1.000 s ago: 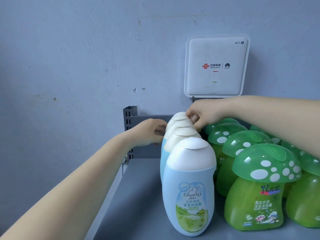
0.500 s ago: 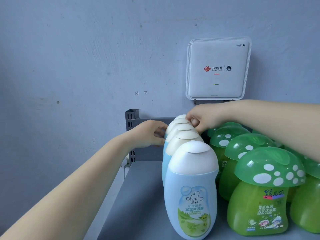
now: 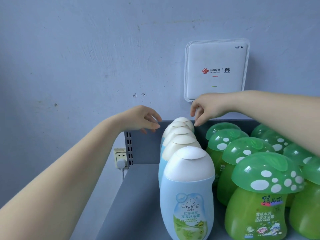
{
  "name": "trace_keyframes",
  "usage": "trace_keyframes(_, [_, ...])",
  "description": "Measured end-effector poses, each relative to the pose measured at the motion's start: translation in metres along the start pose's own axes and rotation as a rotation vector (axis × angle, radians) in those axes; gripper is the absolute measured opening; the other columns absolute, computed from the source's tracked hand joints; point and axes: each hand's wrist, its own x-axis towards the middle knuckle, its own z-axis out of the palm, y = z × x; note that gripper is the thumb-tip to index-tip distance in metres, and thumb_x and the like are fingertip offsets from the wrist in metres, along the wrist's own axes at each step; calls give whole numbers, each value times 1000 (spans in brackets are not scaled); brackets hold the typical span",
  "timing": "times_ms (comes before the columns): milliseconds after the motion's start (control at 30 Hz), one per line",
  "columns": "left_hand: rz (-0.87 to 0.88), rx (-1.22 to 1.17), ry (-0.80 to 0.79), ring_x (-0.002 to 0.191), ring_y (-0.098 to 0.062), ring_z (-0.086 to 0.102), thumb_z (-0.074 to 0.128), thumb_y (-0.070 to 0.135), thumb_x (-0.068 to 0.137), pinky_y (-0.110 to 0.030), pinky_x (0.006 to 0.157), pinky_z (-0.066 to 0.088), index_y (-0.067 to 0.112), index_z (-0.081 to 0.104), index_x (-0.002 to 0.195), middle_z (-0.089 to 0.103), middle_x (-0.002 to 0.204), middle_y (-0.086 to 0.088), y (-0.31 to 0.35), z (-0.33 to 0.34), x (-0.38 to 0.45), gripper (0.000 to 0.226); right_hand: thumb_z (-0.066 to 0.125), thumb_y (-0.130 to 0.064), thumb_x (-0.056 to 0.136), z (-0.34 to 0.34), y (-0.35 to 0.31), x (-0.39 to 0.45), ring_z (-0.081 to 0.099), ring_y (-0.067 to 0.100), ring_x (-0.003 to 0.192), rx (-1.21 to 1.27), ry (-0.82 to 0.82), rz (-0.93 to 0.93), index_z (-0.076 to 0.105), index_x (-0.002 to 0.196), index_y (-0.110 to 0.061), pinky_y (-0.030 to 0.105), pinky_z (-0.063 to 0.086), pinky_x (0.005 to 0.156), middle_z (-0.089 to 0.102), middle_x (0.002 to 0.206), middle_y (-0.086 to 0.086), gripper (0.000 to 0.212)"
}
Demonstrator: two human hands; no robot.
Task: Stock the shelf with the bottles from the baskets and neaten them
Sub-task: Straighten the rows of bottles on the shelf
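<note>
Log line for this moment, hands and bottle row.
left hand: open, off bottles | right hand: open, above rearmost blue bottle | blue row: upright, single file | green mushroom bottles: beside

My hands over the back of the bottle row

On the shelf (image 3: 138,196) a single-file row of body wash bottles (image 3: 187,196) runs back to the rear panel (image 3: 147,146), with mushroom-capped shampoo bottles (image 3: 256,205) in rows just to its right. My left hand (image 3: 143,119) hovers left of the rearmost bottle, my right hand (image 3: 206,108) above it. A router (image 3: 216,70) hangs on the wall behind; a wall socket (image 3: 120,157) sits left of the shelf.
</note>
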Motion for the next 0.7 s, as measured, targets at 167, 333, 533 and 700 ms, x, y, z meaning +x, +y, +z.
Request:
trace_keyframes(167, [0,52,-33,78,-4,64,62,18,88,-25,78,57,16,62,111,71,100,0,2,20,19,23,72,-26,80,17,-3,13,65,18,92,13,-13,5,56,110,-14,25,43,73,72,100,4,36])
trace_keyframes(333, [12,46,-4,76,-12,63,62,11,84,-13,64,52,15,62,103,68,85,4,-2,35,28,19,72,-25,79,23,-2,20,58,10,71,43,-4,-30,50,100,-16,23,41,67,71,82,1,31])
trace_keyframes(533, [40,73,71,91,-16,66,68,18,81,-29,84,50,16,63,106,69,92,4,-12,38,25,26,67,-27,83,28,-2,26,60,-4,69,116,-15,-54,48,101,-20,25,41,75,74,88,-3,27])
trace_keyframes(700, [56,-33,120,90,-19,67,71,15,80,-21,77,52,13,64,104,70,94,-2,-23,38,19,26,67,-22,83,29,-8,32,61,7,72,190,22,-68,48,101,-21,27,47,76,70,91,-3,26])
